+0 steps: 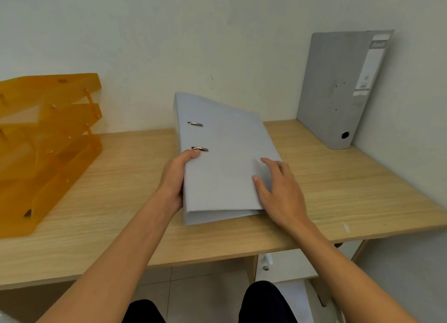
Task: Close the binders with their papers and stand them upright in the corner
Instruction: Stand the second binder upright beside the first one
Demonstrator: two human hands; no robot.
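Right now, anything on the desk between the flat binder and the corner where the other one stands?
Nothing visible. The flat binder lies closed, left hand gripping its spine side, right hand resting on the cover. The desk shows bare wood between it and the upright binder in the corner. The orange tray stack sits on the opposite side.

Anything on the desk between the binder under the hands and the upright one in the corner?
No. In the head view only bare desk separates the flat binder from the upright binder.
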